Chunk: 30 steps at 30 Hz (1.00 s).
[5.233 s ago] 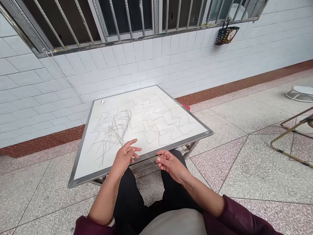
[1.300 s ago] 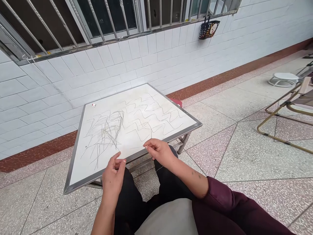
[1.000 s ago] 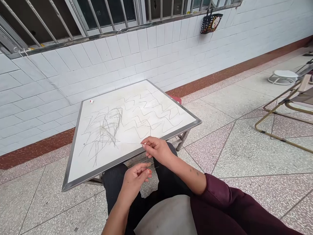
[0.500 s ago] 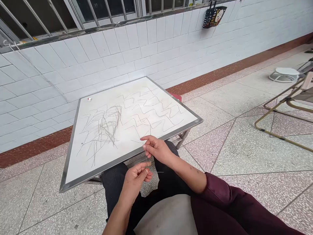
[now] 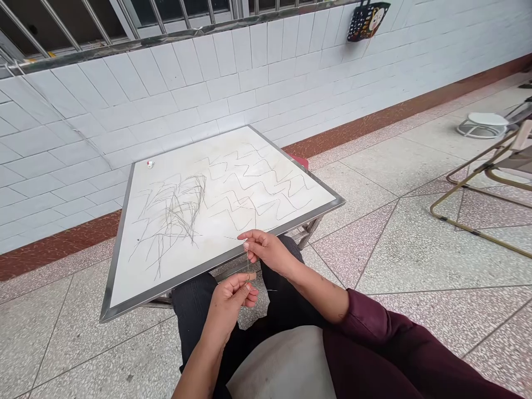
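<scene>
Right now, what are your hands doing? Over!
Left hand: pinching thin strand. Right hand: pinching it too. Strand: runs between them. Tangled pile: on table, apart from both hands.

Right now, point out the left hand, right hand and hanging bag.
Left hand (image 5: 230, 298): head view, back of the hand.
Right hand (image 5: 271, 251): head view, back of the hand.
Hanging bag (image 5: 366, 23): head view, middle of its side.

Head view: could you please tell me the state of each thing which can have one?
Thin pale wire: pinched by both hands, running between them
Bare left hand: closed in a pinch
Bare right hand: closed in a pinch
Dark thin wires: tangled, heaped
Dark zigzag wires: bent, spread out
White grey-rimmed table: upright
Black patterned basket: hanging
Round white stool: upright
Gold-framed chair: unfolded, partly out of view
</scene>
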### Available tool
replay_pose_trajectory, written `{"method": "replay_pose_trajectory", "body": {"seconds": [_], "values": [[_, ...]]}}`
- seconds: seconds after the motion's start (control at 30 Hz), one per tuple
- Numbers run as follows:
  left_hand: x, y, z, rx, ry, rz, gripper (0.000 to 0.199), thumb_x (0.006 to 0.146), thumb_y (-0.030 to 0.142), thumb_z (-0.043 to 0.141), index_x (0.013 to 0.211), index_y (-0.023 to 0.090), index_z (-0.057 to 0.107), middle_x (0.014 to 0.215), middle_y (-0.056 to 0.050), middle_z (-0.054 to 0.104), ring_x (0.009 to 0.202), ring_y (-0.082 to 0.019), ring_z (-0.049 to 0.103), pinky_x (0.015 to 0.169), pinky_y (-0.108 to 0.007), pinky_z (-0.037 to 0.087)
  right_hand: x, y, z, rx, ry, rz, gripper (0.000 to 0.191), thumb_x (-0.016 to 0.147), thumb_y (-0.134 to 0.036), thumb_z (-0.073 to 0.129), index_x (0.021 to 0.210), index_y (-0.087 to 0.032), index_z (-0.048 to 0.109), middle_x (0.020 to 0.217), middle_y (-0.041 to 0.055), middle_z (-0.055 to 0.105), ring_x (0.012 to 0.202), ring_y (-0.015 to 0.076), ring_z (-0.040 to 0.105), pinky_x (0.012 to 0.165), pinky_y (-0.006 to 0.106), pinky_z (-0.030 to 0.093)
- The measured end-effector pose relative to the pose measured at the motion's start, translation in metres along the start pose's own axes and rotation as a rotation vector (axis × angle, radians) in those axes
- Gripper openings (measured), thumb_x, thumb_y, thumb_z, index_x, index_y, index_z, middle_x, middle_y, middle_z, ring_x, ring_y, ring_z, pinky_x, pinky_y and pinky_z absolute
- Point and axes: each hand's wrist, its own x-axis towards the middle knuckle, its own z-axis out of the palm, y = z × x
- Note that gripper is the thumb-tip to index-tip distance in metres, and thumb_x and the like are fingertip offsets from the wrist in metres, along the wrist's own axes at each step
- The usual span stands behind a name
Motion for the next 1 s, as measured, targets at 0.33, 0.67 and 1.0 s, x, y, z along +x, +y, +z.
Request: {"method": "replay_pose_trajectory", "body": {"seconds": [0.33, 0.67, 1.0], "values": [[0.0, 0.0008, 0.0002, 0.02, 0.006, -0.001, 0.037, 0.076, 0.035, 0.068, 0.105, 0.013, 0.072, 0.074, -0.004, 0.069, 0.067, -0.016, 0.064, 0.065, -0.028, 0.051, 0.0024, 0.0078, -0.0019, 0.014, 0.009, 0.033, 0.029, 0.082, -0.037, 0.065, 0.103, -0.019, 0.067, 0.066, -0.0032, 0.058, 0.059, 0.0101, 0.055, 0.058, 0.024, 0.047], [0.0012, -0.0026, 0.0011, -0.116, -0.007, -0.069, 0.039, 0.07, 0.036, 0.075, 0.101, 0.012, 0.074, 0.07, -0.004, 0.07, 0.063, -0.014, 0.063, 0.062, -0.026, 0.051, 0.0014, 0.0049, -0.0009, 0.038, 0.039, 0.003, 0.023, 0.081, -0.039, 0.064, 0.091, -0.019, 0.067, 0.072, -0.0031, 0.057, 0.057, 0.0087, 0.051, 0.056, 0.023, 0.045], [0.0091, -0.0073, -0.0006, -0.016, 0.255, 0.104, 0.043, 0.07, 0.038, 0.073, 0.104, 0.011, 0.073, 0.073, -0.006, 0.074, 0.064, -0.016, 0.067, 0.061, -0.028, 0.055, -0.0062, 0.0044, -0.0098, -0.079, 0.008, -0.077, 0.039, 0.093, -0.047, 0.049, 0.121, -0.022, 0.058, 0.1, 0.0043, 0.064, 0.07, 0.0114, 0.058, 0.061, 0.026, 0.048]]}}
